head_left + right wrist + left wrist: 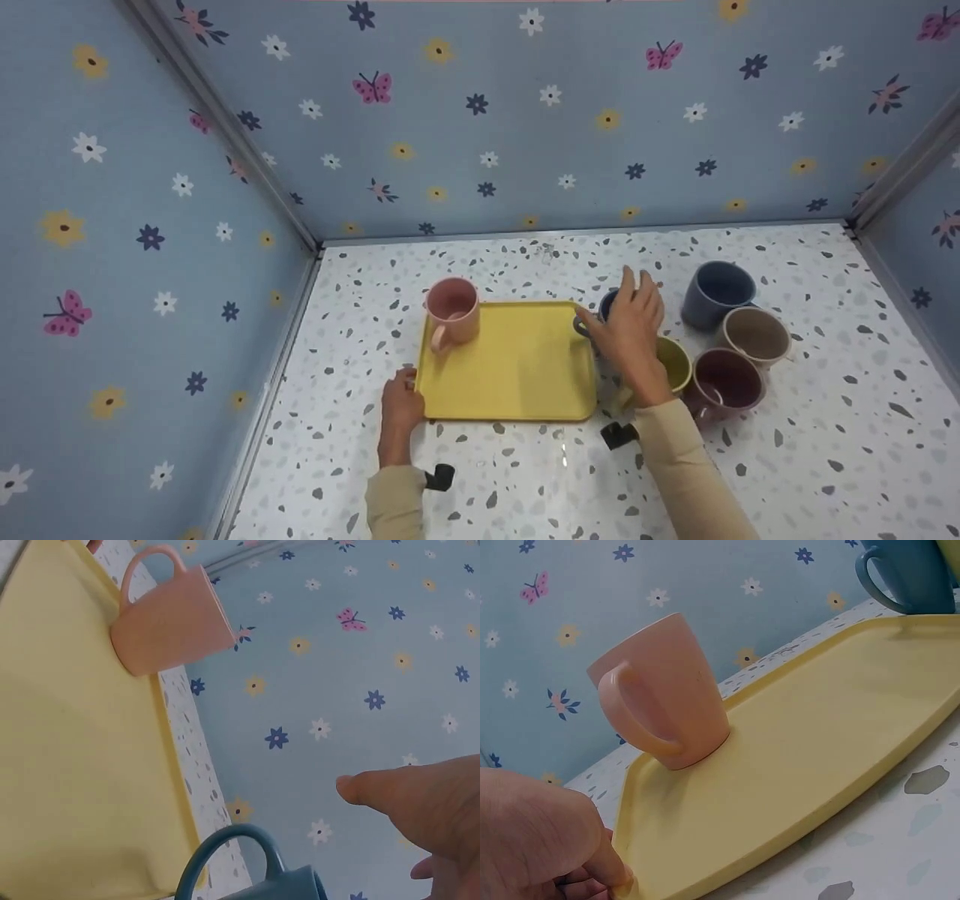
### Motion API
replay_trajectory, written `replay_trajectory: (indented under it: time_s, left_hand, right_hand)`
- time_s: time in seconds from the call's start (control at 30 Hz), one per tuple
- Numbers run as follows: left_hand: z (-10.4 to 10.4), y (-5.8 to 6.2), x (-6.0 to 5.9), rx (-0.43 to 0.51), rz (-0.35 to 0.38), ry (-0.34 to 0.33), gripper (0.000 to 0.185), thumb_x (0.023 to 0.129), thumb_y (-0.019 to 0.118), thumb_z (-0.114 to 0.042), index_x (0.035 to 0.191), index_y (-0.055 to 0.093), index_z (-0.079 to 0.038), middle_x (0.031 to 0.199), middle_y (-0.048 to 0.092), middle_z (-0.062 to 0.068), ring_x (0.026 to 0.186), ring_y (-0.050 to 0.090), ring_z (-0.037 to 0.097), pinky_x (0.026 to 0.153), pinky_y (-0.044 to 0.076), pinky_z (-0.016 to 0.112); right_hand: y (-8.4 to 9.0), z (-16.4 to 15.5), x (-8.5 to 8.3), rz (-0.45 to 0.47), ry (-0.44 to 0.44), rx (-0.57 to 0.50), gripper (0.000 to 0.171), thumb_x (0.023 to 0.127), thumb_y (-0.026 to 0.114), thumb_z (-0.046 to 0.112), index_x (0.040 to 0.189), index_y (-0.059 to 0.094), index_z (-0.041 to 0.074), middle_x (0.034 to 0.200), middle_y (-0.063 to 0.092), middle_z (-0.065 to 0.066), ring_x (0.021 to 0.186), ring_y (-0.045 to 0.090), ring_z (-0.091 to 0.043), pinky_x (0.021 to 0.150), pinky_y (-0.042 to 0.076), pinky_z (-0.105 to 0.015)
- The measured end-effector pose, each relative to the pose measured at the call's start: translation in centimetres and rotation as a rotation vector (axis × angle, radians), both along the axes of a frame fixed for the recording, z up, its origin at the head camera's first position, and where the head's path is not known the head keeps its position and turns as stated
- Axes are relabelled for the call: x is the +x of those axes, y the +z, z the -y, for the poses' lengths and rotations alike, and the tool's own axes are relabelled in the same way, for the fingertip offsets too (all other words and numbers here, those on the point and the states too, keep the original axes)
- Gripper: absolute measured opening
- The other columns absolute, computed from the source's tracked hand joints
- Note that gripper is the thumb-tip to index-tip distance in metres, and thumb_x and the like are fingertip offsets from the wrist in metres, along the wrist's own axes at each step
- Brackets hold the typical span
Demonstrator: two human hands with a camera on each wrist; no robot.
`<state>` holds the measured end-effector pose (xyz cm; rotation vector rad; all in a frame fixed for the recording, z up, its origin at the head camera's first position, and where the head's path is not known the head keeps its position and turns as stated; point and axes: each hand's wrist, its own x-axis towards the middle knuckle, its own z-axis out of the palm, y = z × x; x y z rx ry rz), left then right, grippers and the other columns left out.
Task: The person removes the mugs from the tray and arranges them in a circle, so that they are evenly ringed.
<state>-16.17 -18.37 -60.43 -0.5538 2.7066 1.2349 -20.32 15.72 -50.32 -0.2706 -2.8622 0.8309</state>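
Observation:
A yellow tray lies on the speckled table, with a pink mug upright in its far left corner. My left hand holds the tray's near left corner; in the left wrist view its curled fingers press on the rim of the tray, close to the pink mug. My right hand is spread with straight fingers over a dark blue mug just off the tray's right edge, hiding most of it. The right wrist view shows that mug's handle under the hand's straight fingers.
To the right of the tray stand an olive mug, a maroon mug, a beige mug and a grey-blue mug. Flowered blue walls close in the table on the left, back and right.

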Motion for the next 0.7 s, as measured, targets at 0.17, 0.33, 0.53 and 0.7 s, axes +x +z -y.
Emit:
replay_trajectory:
  time_s: [0.17, 0.33, 0.53, 0.7]
  left_hand:
    - [0.0, 0.1, -0.1, 0.012, 0.014, 0.016, 0.046, 0.083, 0.041, 0.006, 0.127, 0.053, 0.002, 0.104, 0.057, 0.022, 0.094, 0.055, 0.032, 0.083, 0.045, 0.043]
    - [-0.1, 0.0, -0.1, 0.021, 0.015, 0.017, 0.047, 0.083, 0.042, 0.006, 0.128, 0.053, 0.002, 0.106, 0.058, 0.022, 0.096, 0.056, 0.031, 0.084, 0.046, 0.042]
    - [-0.1, -0.3, -0.2, 0.028, 0.029, 0.024, 0.046, 0.085, 0.041, 0.006, 0.129, 0.053, 0.001, 0.108, 0.058, 0.021, 0.098, 0.056, 0.031, 0.086, 0.045, 0.043]
    - [-0.1, -0.4, -0.2, 0.03, 0.037, 0.027, 0.046, 0.085, 0.041, 0.005, 0.13, 0.052, 0.0, 0.108, 0.057, 0.021, 0.097, 0.055, 0.03, 0.085, 0.045, 0.042]
  right_hand:
    - [0.1, 2.4, -0.8, -0.091, 0.14, 0.021, 0.099, 0.081, 0.072, 0.042, 0.15, 0.016, -0.001, 0.151, 0.016, -0.03, 0.141, 0.017, -0.042, 0.114, 0.017, -0.054]
    - [-0.2, 4.8, -1.8, -0.11, 0.243, -0.035, 0.094, 0.081, 0.073, 0.039, 0.149, 0.021, 0.0, 0.15, 0.023, -0.027, 0.139, 0.024, -0.04, 0.112, 0.025, -0.053]
    - [-1.0, 6.9, -2.8, -0.111, 0.394, -0.176, 0.089, 0.083, 0.072, 0.036, 0.148, 0.024, 0.0, 0.146, 0.03, -0.025, 0.136, 0.032, -0.038, 0.11, 0.031, -0.051]
    - [-2.0, 8.1, -3.7, -0.035, 0.473, -0.257, 0.088, 0.085, 0.07, 0.037, 0.15, 0.021, 0.006, 0.151, 0.027, -0.019, 0.14, 0.029, -0.033, 0.111, 0.032, -0.046]
